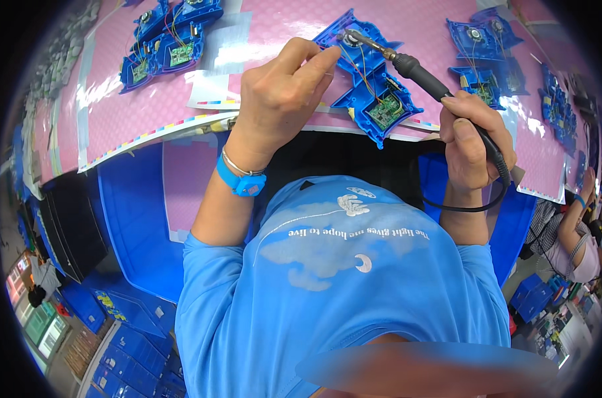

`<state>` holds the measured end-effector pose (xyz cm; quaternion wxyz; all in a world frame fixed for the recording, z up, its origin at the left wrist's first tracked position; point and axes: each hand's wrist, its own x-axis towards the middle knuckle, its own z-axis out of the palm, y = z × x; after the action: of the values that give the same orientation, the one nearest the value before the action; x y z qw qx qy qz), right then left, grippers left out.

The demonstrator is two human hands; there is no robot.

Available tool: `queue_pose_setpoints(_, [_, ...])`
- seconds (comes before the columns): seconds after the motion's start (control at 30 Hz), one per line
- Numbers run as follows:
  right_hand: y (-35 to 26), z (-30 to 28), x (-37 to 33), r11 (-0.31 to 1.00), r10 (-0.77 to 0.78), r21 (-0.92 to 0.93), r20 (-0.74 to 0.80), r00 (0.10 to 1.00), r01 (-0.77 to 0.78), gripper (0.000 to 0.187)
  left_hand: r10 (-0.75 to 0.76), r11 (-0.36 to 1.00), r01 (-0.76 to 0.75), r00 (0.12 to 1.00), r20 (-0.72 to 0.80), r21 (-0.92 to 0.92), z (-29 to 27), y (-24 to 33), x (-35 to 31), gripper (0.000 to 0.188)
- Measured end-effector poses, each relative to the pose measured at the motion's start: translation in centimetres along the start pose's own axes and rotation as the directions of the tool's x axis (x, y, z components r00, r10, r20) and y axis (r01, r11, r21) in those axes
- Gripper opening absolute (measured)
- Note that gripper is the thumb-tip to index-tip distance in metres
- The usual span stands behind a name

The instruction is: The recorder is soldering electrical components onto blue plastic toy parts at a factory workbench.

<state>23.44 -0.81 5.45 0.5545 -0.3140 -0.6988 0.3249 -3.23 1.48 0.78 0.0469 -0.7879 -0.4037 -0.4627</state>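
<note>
My right hand [475,142] is wrapped round the dark handle of a soldering iron [420,74], whose cord loops down past my wrist. Its metal tip lies over a small round speaker [351,38] in an opened blue plastic housing [367,65]. Thin coloured wires run from the speaker to a green circuit board [385,113] in the housing's near half. Beside the speaker, my left hand [284,93] has thumb and forefinger pinched together, its knuckles raised above the pink table; whatever they hold is too fine to make out.
More opened blue housings [175,50] with boards and wires lie at the far left, and others [477,40] to the right. The pink-covered table [274,26] ends just before me, above a blue bin [132,212]. Another person's arm [573,212] shows at the right edge.
</note>
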Motion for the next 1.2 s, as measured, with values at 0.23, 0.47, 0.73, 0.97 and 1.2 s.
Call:
queue_pose_setpoints(0.23, [0.1,-0.2,-0.7,0.999,0.035,0.024,-0.050,0.998,-0.034,0.023,0.056,0.995,-0.063,0.994,0.098,0.072,0.2,-0.4,0.5,0.027])
queue_pose_setpoints(0.47, [0.6,0.2,-0.5,0.995,0.095,-0.007,0.020,0.995,-0.095,0.022,0.065,0.998,-0.065,0.996,0.064,-0.007,0.3,-0.7,0.0,0.026])
queue_pose_setpoints(0.73, [0.8,0.5,-0.5,0.996,0.086,-0.037,0.029,0.996,-0.085,0.021,0.046,0.999,-0.044,0.997,0.059,-0.031,0.5,-0.8,-0.1,0.024])
queue_pose_setpoints(0.97, [0.9,0.2,-0.6,0.998,0.070,-0.010,0.026,0.997,-0.069,0.021,0.040,0.999,-0.040,0.995,0.093,-0.008,0.2,-0.6,-0.1,0.025])
queue_pose_setpoints(1.2, [0.9,0.4,-0.7,1.000,0.025,0.001,-0.006,1.000,-0.025,0.021,0.032,0.999,-0.034,0.994,0.107,0.010,0.2,-0.6,-0.3,0.025])
